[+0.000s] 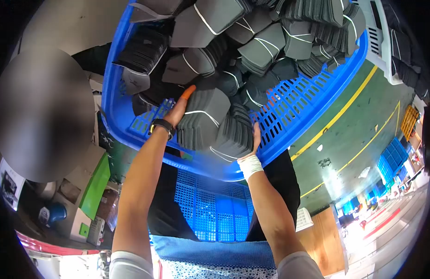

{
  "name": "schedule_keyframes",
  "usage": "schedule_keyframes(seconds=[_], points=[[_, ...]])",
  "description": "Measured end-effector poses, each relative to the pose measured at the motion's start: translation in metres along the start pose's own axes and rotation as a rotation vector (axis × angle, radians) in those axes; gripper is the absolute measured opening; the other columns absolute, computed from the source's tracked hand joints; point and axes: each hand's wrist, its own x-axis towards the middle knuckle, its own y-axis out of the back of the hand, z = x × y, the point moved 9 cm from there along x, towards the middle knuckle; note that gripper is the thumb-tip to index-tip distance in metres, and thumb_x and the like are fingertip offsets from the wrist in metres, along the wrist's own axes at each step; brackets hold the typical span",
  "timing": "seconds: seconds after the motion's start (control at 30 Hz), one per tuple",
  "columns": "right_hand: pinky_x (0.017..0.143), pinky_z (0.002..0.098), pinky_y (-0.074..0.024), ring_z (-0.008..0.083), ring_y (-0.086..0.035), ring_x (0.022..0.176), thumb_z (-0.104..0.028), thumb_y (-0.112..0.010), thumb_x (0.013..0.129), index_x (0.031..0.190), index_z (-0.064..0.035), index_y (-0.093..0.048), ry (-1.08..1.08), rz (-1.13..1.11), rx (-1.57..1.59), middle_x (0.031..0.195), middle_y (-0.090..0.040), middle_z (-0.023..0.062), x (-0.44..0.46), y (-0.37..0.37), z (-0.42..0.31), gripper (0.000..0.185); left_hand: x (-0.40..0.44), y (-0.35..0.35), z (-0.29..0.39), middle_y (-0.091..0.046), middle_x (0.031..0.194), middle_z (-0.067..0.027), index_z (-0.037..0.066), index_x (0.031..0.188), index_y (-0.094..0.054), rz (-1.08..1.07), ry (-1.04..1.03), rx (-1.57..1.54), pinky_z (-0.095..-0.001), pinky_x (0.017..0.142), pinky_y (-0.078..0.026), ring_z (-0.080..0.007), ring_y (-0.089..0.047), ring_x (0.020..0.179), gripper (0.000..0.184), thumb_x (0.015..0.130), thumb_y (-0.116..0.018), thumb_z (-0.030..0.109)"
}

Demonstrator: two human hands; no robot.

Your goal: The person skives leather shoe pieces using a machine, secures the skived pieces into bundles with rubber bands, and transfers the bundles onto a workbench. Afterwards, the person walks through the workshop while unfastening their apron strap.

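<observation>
Two bundles of dark grey flat pieces are pressed side by side between my hands, at the near end of a blue plastic basket [312, 123]. My left hand [178, 110], with an orange cover on one finger and a black watch at the wrist, grips the left bundle [201, 123] from its outer side. Against the outer side of the right bundle [234, 132] lies my right hand [256, 139], its wrist wrapped in white. White bands go round both bundles. Some of my fingers are hidden behind them. More banded bundles [263, 49] are heaped in the basket's far part.
Below the basket there is another blue crate [215, 204], between my legs. A grey-white crate [382, 42] with dark bundles stands at the far right. Yellow lines [338, 111] mark the green floor. Cartons and a green panel [94, 186] are at the left.
</observation>
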Motion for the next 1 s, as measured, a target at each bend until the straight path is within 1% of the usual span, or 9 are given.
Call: schedule_keyframes(seconds=[0.2, 0.3, 0.5, 0.57, 0.63, 0.77, 0.83, 0.9, 1.0], points=[[0.091, 0.0386, -0.0477, 0.0265, -0.061, 0.100, -0.048, -0.050, 0.089, 0.122, -0.0017, -0.053, -0.099, 0.019, -0.090, 0.116, -0.060, 0.0125, -0.036, -0.015, -0.008, 0.057, -0.009, -0.012, -0.052, -0.068, 0.100, -0.0060, 0.010, 0.106, -0.067, -0.105, 0.180, -0.377, -0.0338, 0.084, -0.048, -0.0216, -0.064, 0.086, 0.057, 0.080, -0.055, 0.060], [0.093, 0.0375, -0.0465, 0.0252, -0.060, 0.101, -0.049, -0.043, 0.092, 0.122, -0.0020, -0.053, -0.100, 0.061, -0.155, 0.114, -0.061, 0.0114, -0.092, -0.049, -0.026, 0.056, -0.071, -0.027, -0.053, -0.068, 0.095, -0.0056, 0.010, 0.101, -0.067, -0.218, 0.226, -0.702, -0.0330, 0.081, -0.050, -0.0203, -0.064, 0.083, 0.049, 0.083, -0.055, 0.055], [0.103, 0.0333, -0.0366, 0.0198, -0.046, 0.120, -0.035, -0.035, 0.097, 0.140, -0.0004, -0.028, 0.122, -0.225, -0.595, 0.136, -0.043, 0.0108, -0.278, -0.099, -0.038, 0.055, -0.278, -0.009, -0.086, -0.059, 0.116, -0.0055, 0.011, 0.127, -0.051, -0.263, 0.106, -0.981, -0.0344, 0.092, -0.044, -0.0191, -0.055, 0.104, 0.071, 0.085, -0.042, 0.067], [0.102, 0.0319, -0.0356, 0.0204, -0.045, 0.121, -0.031, -0.040, 0.096, 0.141, 0.0008, -0.026, 0.176, -0.244, -1.156, 0.136, -0.042, 0.0121, -0.325, -0.113, -0.022, 0.056, -0.324, 0.008, -0.148, -0.060, 0.113, -0.0084, 0.010, 0.124, -0.053, -0.234, 0.109, -1.213, -0.0370, 0.086, -0.047, -0.0221, -0.057, 0.099, 0.073, 0.083, -0.042, 0.070], [0.103, 0.0304, -0.0316, 0.0209, -0.041, 0.124, -0.026, -0.042, 0.096, 0.140, 0.0016, -0.027, -0.109, -0.083, -0.888, 0.137, -0.041, 0.0130, -0.335, -0.023, 0.007, 0.054, -0.371, 0.021, -0.192, -0.061, 0.111, -0.0102, 0.008, 0.118, -0.056, -0.219, 0.108, -1.404, -0.0391, 0.083, -0.049, -0.0242, -0.059, 0.097, 0.075, 0.081, -0.043, 0.072], [0.101, 0.0336, -0.0364, 0.0204, -0.048, 0.115, -0.021, -0.042, 0.094, 0.130, -0.0013, -0.042, 0.202, -0.624, -1.739, 0.126, -0.051, 0.0107, -0.425, -0.157, 0.105, 0.041, -0.469, 0.067, -0.265, -0.060, 0.114, -0.0103, 0.007, 0.121, -0.054, 0.056, 0.030, -1.402, -0.0392, 0.087, -0.047, -0.0250, -0.058, 0.099, 0.082, 0.078, -0.043, 0.076], [0.096, 0.0323, -0.0403, 0.0215, -0.051, 0.112, -0.026, -0.039, 0.096, 0.131, -0.0001, -0.042, -0.220, -0.636, -1.371, 0.127, -0.050, 0.0103, -0.414, -0.084, 0.141, 0.044, -0.524, 0.092, -0.272, -0.058, 0.119, -0.0107, 0.007, 0.124, -0.052, 0.174, -0.025, -1.473, -0.0392, 0.092, -0.045, -0.0261, -0.057, 0.105, 0.084, 0.078, -0.041, 0.076], [0.092, 0.0318, -0.0441, 0.0215, -0.056, 0.105, -0.027, -0.039, 0.097, 0.130, -0.0011, -0.044, -0.537, -0.323, -0.905, 0.121, -0.054, 0.0099, -0.431, -0.072, 0.196, 0.043, -0.553, 0.117, -0.310, -0.058, 0.121, -0.0094, 0.007, 0.128, -0.049, 0.234, -0.142, -1.570, -0.0393, 0.093, -0.045, -0.0245, -0.057, 0.107, 0.072, 0.088, -0.037, 0.066], [0.094, 0.0318, -0.0422, 0.0212, -0.054, 0.107, -0.028, -0.038, 0.097, 0.132, -0.0009, -0.042, -0.664, -0.524, -1.112, 0.123, -0.053, 0.0101, -0.512, -0.121, 0.311, 0.044, -0.613, 0.154, -0.356, -0.056, 0.124, -0.0094, 0.008, 0.129, -0.049, 0.323, -0.254, -1.736, -0.0381, 0.094, -0.045, -0.0235, -0.057, 0.109, 0.066, 0.091, -0.037, 0.060]])
